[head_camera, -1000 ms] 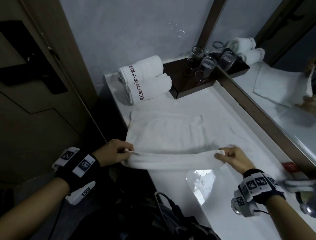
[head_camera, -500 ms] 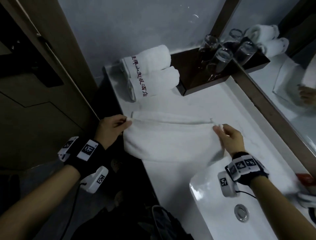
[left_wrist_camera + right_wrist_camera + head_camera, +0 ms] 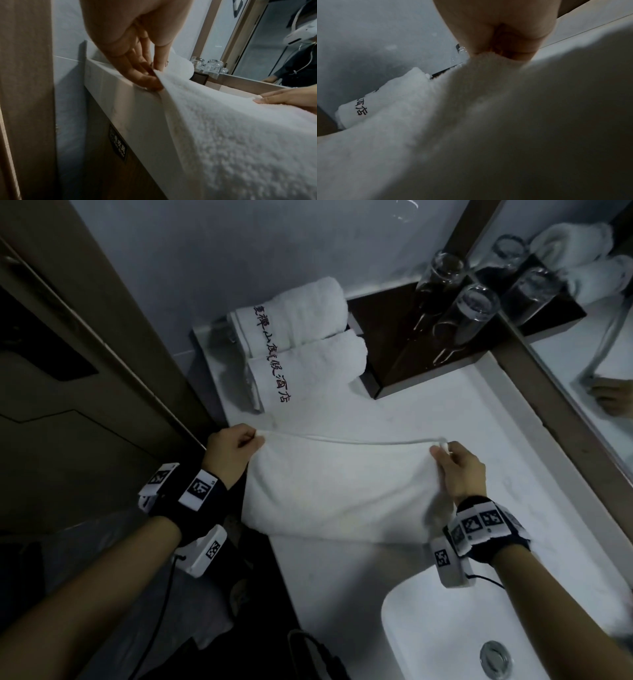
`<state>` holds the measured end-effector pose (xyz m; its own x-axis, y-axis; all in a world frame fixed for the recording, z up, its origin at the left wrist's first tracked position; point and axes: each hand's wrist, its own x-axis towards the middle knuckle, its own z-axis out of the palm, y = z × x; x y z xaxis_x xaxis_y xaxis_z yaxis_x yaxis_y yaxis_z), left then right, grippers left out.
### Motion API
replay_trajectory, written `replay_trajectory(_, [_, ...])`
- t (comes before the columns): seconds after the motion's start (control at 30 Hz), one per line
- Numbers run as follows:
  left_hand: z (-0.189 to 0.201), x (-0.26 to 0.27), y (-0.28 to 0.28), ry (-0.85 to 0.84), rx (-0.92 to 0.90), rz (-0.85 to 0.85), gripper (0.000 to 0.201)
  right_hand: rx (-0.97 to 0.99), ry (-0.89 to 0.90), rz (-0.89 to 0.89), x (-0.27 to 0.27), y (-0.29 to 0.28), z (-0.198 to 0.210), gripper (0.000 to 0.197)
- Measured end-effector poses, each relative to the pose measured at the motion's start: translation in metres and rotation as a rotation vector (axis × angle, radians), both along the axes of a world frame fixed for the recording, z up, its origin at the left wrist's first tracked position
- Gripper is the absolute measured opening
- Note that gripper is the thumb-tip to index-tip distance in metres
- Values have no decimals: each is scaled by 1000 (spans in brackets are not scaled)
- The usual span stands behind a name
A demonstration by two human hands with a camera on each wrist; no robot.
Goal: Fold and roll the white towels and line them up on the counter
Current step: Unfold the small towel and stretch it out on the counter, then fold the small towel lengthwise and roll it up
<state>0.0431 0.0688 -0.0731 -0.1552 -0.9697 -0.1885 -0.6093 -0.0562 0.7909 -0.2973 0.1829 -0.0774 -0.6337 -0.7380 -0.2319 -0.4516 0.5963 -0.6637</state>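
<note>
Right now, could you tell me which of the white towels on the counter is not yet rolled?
The towel nearest the sink, gripped at its far corners by the left hand and right hand. The two lettered towels by the wall are already rolled.

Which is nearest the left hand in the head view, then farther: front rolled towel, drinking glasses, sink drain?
1. Front rolled towel, just beyond the left hand.
2. Drinking glasses, on the far tray.
3. Sink drain, near right corner.
</note>
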Motion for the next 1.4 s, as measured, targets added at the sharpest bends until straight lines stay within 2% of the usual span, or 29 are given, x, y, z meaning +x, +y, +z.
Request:
replay_trajectory(0.1, [1, -6, 0, -85, -43, 1, 19, 75, 60, -7, 0, -3, 0, 30])
replay_trajectory(0.23, [10, -19, 0, -406, -147, -101, 24, 196, 273, -75, 5, -7, 7, 33])
replay_trajectory(0.33, [19, -29, 7, -603, -244, -236, 34, 89, 393, 58, 8, -5, 11, 35])
replay_trajectory(0.4, [22, -35, 25, -601, -286, -376, 35, 23, 349, 226, 10, -1, 13, 40])
replay_trajectory(0.47, [20, -40, 53, -575, -241, -502, 41, 47, 388, 398, 12, 7, 12, 41])
replay_trajectory(0.53, [17, -44, 81, -580, -147, -531, 53, 77, 409, 435, 15, 14, 10, 39])
replay_trajectory(0.6, [10, -51, 100, -622, -24, -563, 64, 112, 351, 386, 16, 17, 13, 37])
replay_trajectory(0.67, [5, -61, 107, -654, 63, -605, 70, 236, 305, 350, 17, 18, 18, 31])
replay_trajectory(0.77, [5, -76, 102, -607, 71, -583, 65, 486, 210, 365, 22, 27, 30, 29])
replay_trajectory(0.83, [6, -84, 95, -613, 68, -637, 64, 583, 137, 439, 27, 39, 35, 28])
replay_trajectory(0.93, [5, -88, 76, -623, 71, -791, 72, 488, -3, 494, 31, 59, 40, 19])
replay_trajectory(1.07, [5, -87, 40, -583, 0, -1005, 83, 401, -430, 449, 38, 83, 48, 20])
replay_trajectory(1.1, [6, -88, 31, -552, 3, -1052, 82, 394, -527, 427, 42, 88, 49, 26])
replay_trajectory(1.17, [12, -95, 13, -536, 18, -1173, 83, 401, -664, 370, 52, 94, 49, 58])
replay_trajectory(1.23, [20, -104, -3, -612, -9, -1301, 84, 394, -739, 370, 66, 94, 45, 74])
replay_trajectory(1.3, [28, -114, -12, -785, -147, -1396, 85, 361, -776, 362, 79, 93, 40, 74])
replay_trajectory(1.37, [35, -118, -7, -951, -339, -1422, 73, 311, -828, 308, 90, 93, 36, 72])
replay_trajectory(1.4, [39, -117, 0, -973, -429, -1399, 63, 276, -855, 272, 94, 94, 34, 72])
